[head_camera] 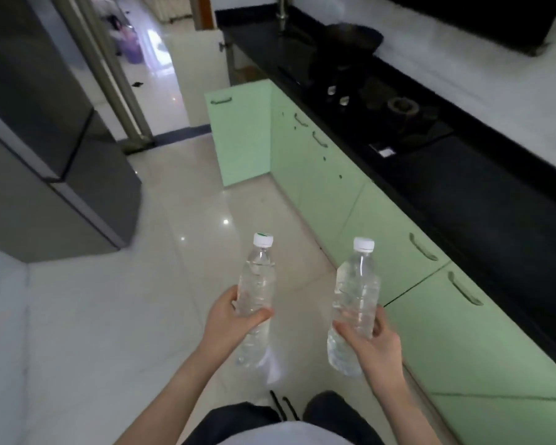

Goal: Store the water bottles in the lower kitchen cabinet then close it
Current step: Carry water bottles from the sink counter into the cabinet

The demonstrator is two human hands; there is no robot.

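I hold two clear water bottles with white caps upright over the tiled floor. My left hand point(230, 319) grips the left bottle point(257, 284) around its middle. My right hand point(371, 340) grips the right bottle point(355, 293) low on its body. A row of light green lower cabinets point(398, 252) runs along the right under a black countertop point(463, 194). One cabinet door point(241, 136) further ahead stands swung open into the aisle. The inside of that cabinet is hidden from here.
A grey refrigerator point(45, 155) stands on the left. A gas hob point(382, 104) and a dark wok point(353, 36) sit on the counter. The glossy tiled floor point(126, 316) leads to a doorway point(161, 75) beyond. My knees point(302, 415) show at the bottom.
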